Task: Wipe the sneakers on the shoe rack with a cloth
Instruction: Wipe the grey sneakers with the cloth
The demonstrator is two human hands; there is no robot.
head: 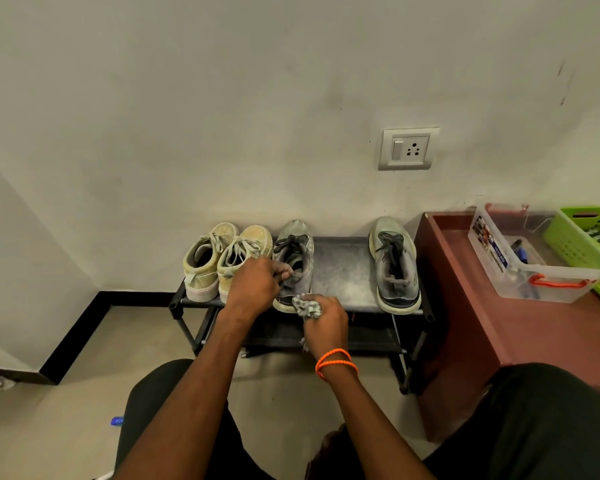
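A low black shoe rack [340, 271] stands against the wall. Its top shelf carries two beige sneakers [222, 261] on the left, a grey sneaker [297, 251] in the middle and a second grey sneaker [394, 265] on the right. My left hand [257, 285] grips the collar of the middle grey sneaker. A crumpled grey patterned cloth [307, 306] is bunched in my right hand [324, 323], which holds it against the heel of that same sneaker. An orange band circles my right wrist.
To the right of the rack stands a maroon cabinet [499, 327] with a clear plastic box [520, 258] and a green basket [589, 244] on top. A wall socket [407, 148] sits above the rack. My knees frame the bottom of the view; a black skirting corner lies left.
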